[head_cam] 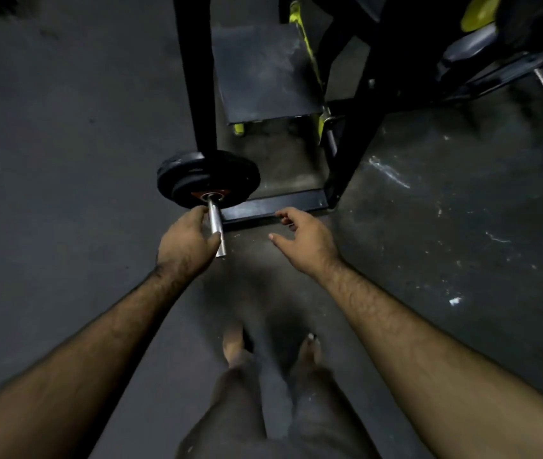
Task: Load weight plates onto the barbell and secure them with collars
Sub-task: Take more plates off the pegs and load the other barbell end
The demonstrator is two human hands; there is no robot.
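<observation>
**Barbell end, plates loaded, sleeve bare**

Item: barbell sleeve (216, 226), chrome, pointing toward the camera, its end free above the dark floor (48, 160).

Plates: weight plates (209, 178), black, stacked on the sleeve at its far end; the nearest carries a red-orange hub around the bar. The dim light makes the count uncertain, possibly two or three.

Left hand (185, 241): beside the sleeve on its left, fingers curled loosely around the bare chrome, thumb touching the near end; whether it grips firmly cannot be told.

Right hand (303, 236): to the right of the sleeve and apart from it, fingers spread and relaxed, holding nothing.

Surroundings: black rack upright (195, 74) rising behind the plates; black base rail (273, 205) on the floor just beyond the hands; grey platform (263, 71) with yellow-green trim; a second machine at upper right. Bare feet (233, 342) show below.
</observation>
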